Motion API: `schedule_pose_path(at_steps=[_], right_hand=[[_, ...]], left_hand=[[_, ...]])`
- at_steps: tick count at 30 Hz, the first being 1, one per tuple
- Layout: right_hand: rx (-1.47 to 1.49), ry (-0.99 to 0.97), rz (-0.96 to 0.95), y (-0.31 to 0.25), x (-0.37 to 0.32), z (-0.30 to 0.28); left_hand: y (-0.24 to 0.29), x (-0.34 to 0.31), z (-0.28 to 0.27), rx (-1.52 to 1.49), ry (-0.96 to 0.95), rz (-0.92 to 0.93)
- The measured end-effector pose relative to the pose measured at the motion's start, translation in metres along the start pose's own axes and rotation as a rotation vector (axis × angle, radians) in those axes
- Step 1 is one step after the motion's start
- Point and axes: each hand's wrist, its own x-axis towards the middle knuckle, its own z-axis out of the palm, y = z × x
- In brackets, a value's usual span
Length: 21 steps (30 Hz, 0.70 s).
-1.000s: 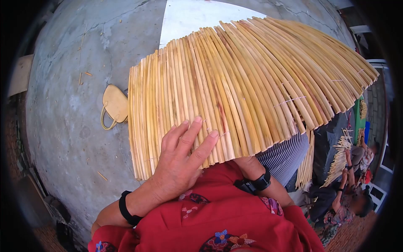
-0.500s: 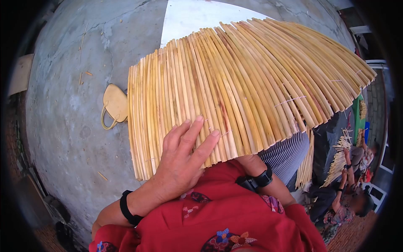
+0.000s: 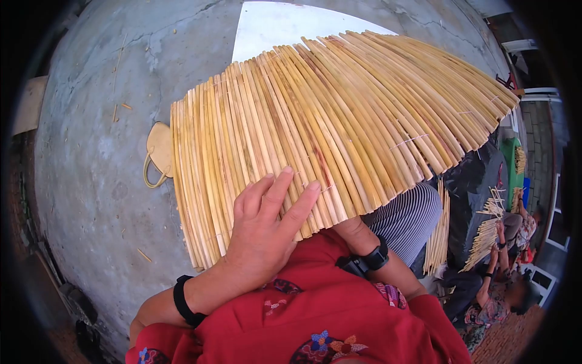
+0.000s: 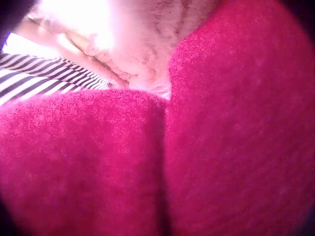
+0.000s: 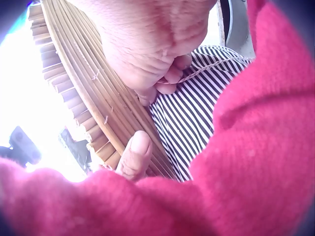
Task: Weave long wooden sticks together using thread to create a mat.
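Observation:
A large mat of tan stalks, tied in rows with thin thread, drapes across the lap in the head view. My left hand grips its near edge, fingers spread on the upper face. A thumb presses the underside in the right wrist view. Below that edge, my right hand is mostly hidden from the head camera. Its fingers curl round a thin twisted cord, close against the stalks. In the left wrist view, red cloth covers most of the picture, with an overexposed hand above.
A tan handbag lies on the concrete floor, partly behind the mat's left edge. A white board is beyond the mat. Striped trousers show underneath. Right, a bundle of stalks hangs near another person.
The mat has shifted left and slightly down, its right end drawn in, and it covers more of the handbag. The left hand stays on the same edge; its rightmost finger has moved slightly right.

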Motion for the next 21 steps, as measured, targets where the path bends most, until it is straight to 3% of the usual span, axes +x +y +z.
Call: schedule_pose_path(at_steps=[7, 10, 16, 21], right_hand=[[0.06, 0.013, 0.083, -0.018, 0.007, -0.006], [0.487, 0.072, 0.231, -0.013, 0.009, 0.004], [0.641, 0.029, 0.103, -0.004, 0.02, 0.004], [1.061, -0.052, 0.227, -0.006, 0.022, -0.001]], left_hand=[[0.001, -0.001, -0.009, 0.002, 0.015, 0.005], [-0.008, -0.002, -0.001, 0.012, 0.048, 0.019], [-0.007, -0.001, 0.003, 0.02, 0.063, 0.028], [-0.013, -0.01, 0.007, 0.117, 0.07, 0.105]])
